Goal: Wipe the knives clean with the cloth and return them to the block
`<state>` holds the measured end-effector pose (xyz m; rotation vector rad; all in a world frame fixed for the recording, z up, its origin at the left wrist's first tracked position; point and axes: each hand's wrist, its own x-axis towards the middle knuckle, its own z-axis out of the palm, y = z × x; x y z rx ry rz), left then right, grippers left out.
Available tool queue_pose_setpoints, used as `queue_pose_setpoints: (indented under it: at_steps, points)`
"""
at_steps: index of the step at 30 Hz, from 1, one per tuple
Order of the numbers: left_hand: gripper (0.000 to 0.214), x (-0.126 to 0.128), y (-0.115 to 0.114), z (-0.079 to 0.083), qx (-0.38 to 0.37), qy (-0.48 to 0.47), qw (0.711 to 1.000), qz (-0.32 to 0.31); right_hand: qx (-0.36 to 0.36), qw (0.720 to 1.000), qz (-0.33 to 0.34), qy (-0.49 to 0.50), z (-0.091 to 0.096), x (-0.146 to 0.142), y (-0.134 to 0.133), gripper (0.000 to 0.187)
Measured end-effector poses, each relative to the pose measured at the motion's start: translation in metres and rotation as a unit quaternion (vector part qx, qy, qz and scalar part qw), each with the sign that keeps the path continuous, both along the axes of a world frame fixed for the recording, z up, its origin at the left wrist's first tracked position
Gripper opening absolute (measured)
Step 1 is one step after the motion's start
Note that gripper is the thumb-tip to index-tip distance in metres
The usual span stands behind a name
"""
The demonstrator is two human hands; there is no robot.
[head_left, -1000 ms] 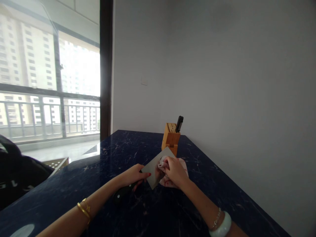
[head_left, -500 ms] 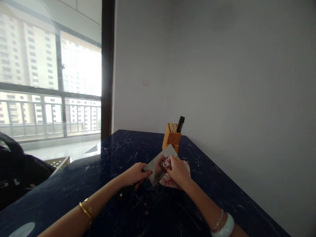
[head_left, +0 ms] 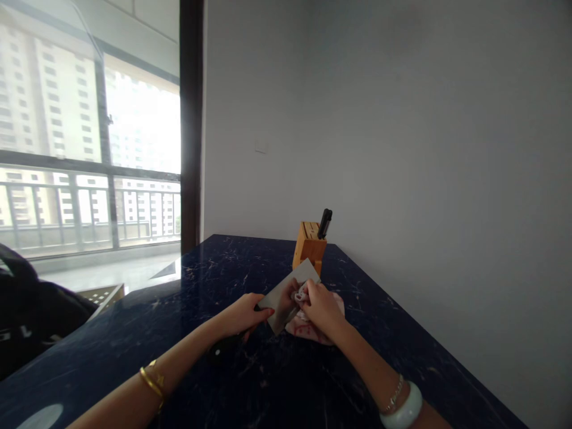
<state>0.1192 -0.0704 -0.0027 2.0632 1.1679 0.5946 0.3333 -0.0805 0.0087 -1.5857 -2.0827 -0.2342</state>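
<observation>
Dark blue veined stone makes up the counter (head_left: 250, 262), set against a grey wall, with a window at 10 o'clock. At the middle of the view the left hand (head_left: 243, 316) is closed around the black handle of a cleaver (head_left: 288, 289), its broad blade tilted up toward 1 o'clock. The right hand (head_left: 319, 307) is closed on a pale cloth (head_left: 313, 328), pressing a bunched part flat against the blade; the rest of the cloth lies on the counter beneath. Just behind, at 12 o'clock, stands a wooden knife block (head_left: 308, 247) with one black handle sticking out. The cleaver looks heavy, stiff and probably slick on its face, so the handle is the safe hold, away from the edge. The cloth is soft and light.
</observation>
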Motion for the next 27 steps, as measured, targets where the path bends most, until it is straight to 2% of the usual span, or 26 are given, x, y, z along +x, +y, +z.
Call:
queue_pose_setpoints:
  at_steps: [7, 11, 15, 22, 24, 27]
  points:
    - [0.043, 0.000, -0.004, 0.004, -0.014, 0.004, 1.000, 0.011, -0.021, 0.995, 0.086, -0.046, 0.001, -0.008, -0.010, 0.014]
    - [0.042, 0.001, -0.002, 0.003, -0.007, 0.010, 1.000, 0.004, 0.004, 0.998, 0.038, -0.051, 0.009, -0.004, -0.010, 0.008]
    - [0.041, 0.000, -0.002, 0.001, 0.005, 0.013, 1.000, 0.000, 0.023, 0.998, -0.008, -0.049, 0.012, -0.001, -0.008, 0.010]
    - [0.041, 0.000, -0.001, 0.000, 0.010, 0.010, 1.000, 0.002, 0.021, 0.994, 0.076, -0.070, 0.006, -0.008, -0.012, 0.009]
    - [0.042, 0.001, -0.002, 0.001, 0.010, 0.009, 1.000, 0.000, 0.030, 0.995, 0.070, -0.071, 0.007, -0.007, -0.011, 0.010]
    - [0.046, 0.002, -0.003, 0.003, 0.008, 0.008, 1.000, -0.007, 0.049, 0.997, 0.021, -0.064, 0.012, -0.002, -0.008, 0.010]
